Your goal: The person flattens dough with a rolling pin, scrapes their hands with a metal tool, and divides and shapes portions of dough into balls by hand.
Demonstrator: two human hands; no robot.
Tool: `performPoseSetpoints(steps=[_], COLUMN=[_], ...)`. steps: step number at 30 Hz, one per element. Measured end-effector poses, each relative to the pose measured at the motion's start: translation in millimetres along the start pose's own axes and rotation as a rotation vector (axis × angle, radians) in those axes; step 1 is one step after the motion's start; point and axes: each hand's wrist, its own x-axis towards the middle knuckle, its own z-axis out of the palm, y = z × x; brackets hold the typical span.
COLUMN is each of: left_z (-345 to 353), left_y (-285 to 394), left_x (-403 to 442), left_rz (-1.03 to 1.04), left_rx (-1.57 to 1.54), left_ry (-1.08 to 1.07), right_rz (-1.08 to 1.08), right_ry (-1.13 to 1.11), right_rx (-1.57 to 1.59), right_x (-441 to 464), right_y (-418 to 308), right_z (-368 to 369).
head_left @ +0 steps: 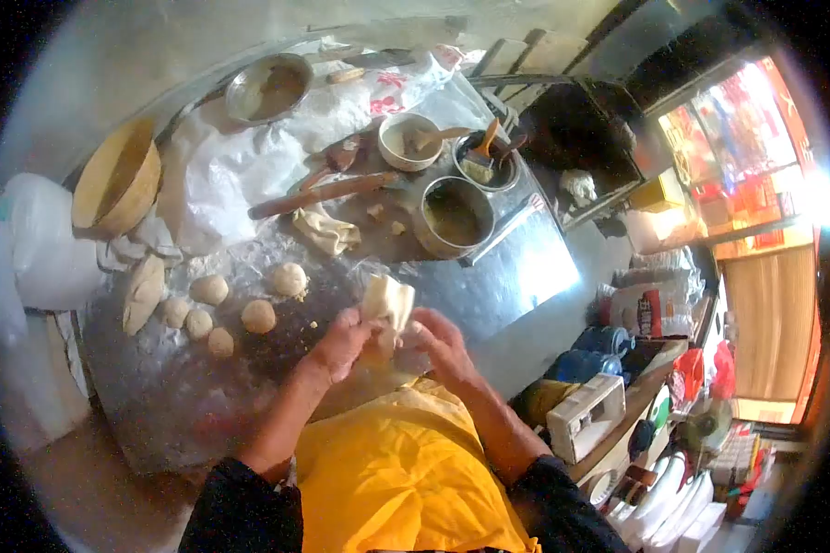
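Note:
Between my hands hangs a pale, folded sheet of dough, lifted just over the table's near edge. My left hand pinches its lower left side, and my right hand has its fingers closed at the lower right side. Part of the dough is hidden behind the fingers. Round dough balls, one nearest my left hand and another behind it, lie to the left with several smaller ones. A long dough lump rests at the far left. Beyond my hands lies another flattened dough piece, close to a wooden rolling pin.
On the floured metal table stand a metal pot, a bowl with a wooden spoon, and a pot with a brush. A metal basin sits at the back on white plastic sacking. Crates and bottles line the right.

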Motion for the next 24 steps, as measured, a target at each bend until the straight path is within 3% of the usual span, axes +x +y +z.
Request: performPoseSetpoints(steps=[1,2,7,10,13,15,16,18,20,21,23,24], left_z=[5,15,17,-13,-15,-32,-12,-8,-9,-17,-31,-25], left_y=[0,-6,19,-16,-7,9,34,50,61,55,45,47], left_x=[2,-1,-16,-2,7,8,-10,-21,-9,5,27,30], left_rz=[-0.015,-0.052,-0.203,-0.213,-0.260,-0.287,-0.194,-0.207,-0.103,-0.028,0.118,0.161], left_rx=[0.058,0.078,-0.059,0.042,0.291,0.725,0.722,0.470,0.138,0.118,-0.180,-0.161], left_ry=[-0.108,-0.078,-0.202,-0.197,-0.027,-0.522,-0.575,-0.392,-0.106,0.150,0.364,0.343], right_rz=[0.088,0.211,0.055,-0.402,-0.303,-0.289,-0.149,0.018,-0.016,-0.060,-0.156,-0.178], right_ry=[-0.153,-0.225,-0.261,-0.142,-0.128,-0.114,-0.122,-0.103,-0.199,-0.285,-0.185,-0.010], right_rx=[0.235,0.258,0.195,-0.474,-0.643,-0.624,-0.589,-0.625,-0.678,-0.744,-0.766,-0.703], right_x=[2,4,11,27,52,72,84,90,90,90,83,81], right_y=[-3,5,-15,-13,14,37,44,24,16,12,7,7], right_z=[1,0,9,2,-4,-16,-27,-26,-24,-25,-24,-23])
